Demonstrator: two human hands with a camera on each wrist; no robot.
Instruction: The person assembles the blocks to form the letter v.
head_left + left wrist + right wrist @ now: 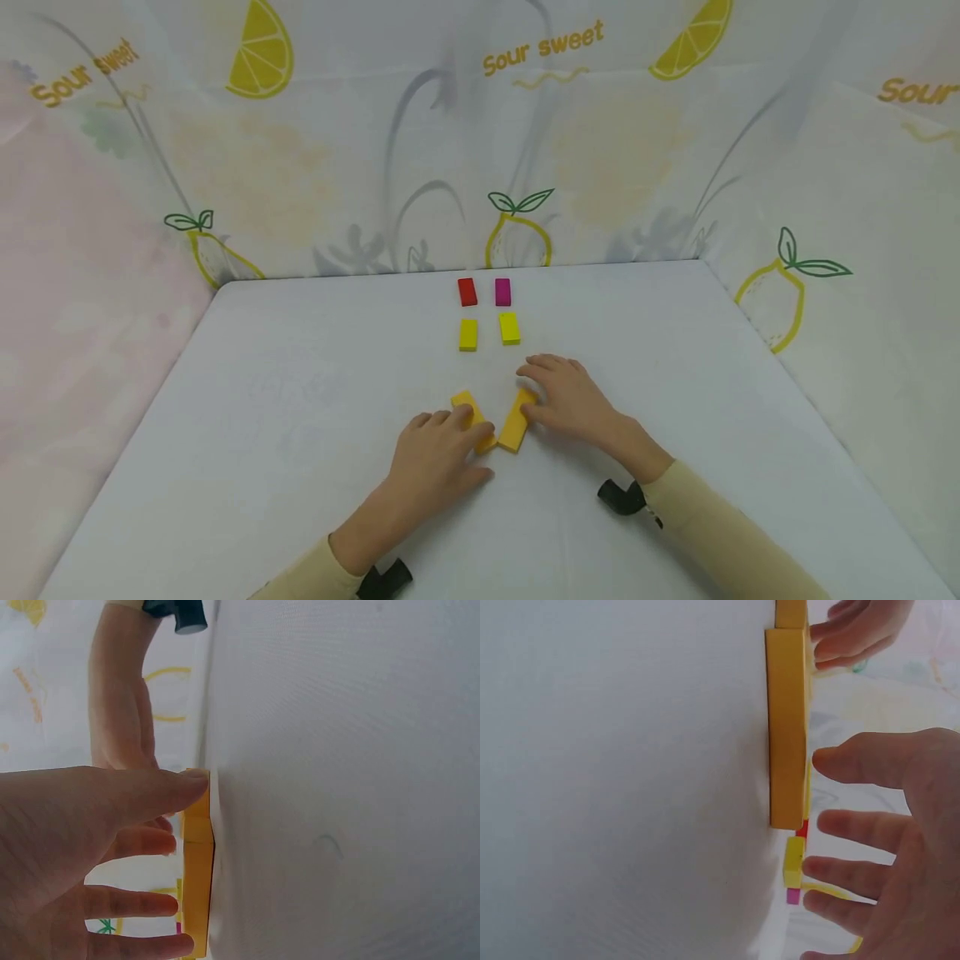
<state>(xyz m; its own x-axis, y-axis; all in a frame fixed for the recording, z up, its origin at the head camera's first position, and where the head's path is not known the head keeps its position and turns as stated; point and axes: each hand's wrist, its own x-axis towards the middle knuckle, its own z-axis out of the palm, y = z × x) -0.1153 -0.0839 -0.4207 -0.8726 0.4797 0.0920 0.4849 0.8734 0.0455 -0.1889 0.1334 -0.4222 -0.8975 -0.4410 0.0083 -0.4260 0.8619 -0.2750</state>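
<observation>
Two long orange-yellow blocks lie flat on the white table, slanted into a V with their near ends close together. My left hand (435, 458) reaches over the left long block (462, 399), its fingertips resting on it and its thumb spread away toward the near side. Beside the right long block (513, 427) is my right hand (573, 402), thumb at the block's side and fingers loosely extended past its far end. The right wrist view has this block (787, 727) standing out along the table, with the thumb (847, 759) right by it and nothing pinched.
Farther back, two short yellow blocks (468, 335) (510, 328) lie side by side. Behind them are a red block (467, 292) and a magenta block (503, 292). A lemon-printed cloth (330, 167) rises behind the white table (285, 400).
</observation>
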